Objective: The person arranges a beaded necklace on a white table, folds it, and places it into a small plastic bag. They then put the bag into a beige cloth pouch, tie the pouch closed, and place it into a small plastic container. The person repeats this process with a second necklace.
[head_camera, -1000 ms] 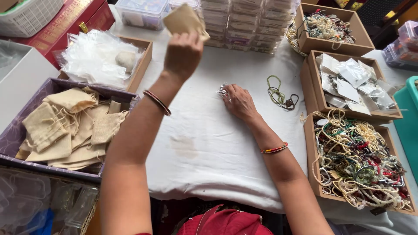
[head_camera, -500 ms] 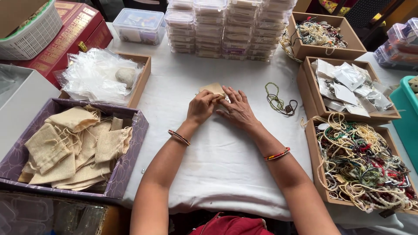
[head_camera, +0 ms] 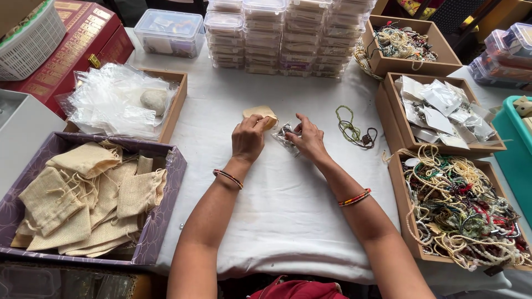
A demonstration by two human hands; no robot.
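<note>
left hand (head_camera: 247, 138) holding burlap pouch (head_camera: 260, 113), right hand (head_camera: 308, 139) holding plastic packet (head_camera: 285, 135)

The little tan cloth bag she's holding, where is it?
In the head view, the tan cloth bag sits mid-table in the left hand, left of the clear plastic packet held by the right hand.

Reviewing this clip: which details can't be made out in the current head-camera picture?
- Head view: contents of the small clear packet in the right hand; glare and fingers hide them.
- Head view: the mouth of the beige pouch; the left hand covers its near end.
- Head view: contents of the stacked clear boxes; too small, top cut off.
- Head view: teal bin; cut by the right edge.
</note>
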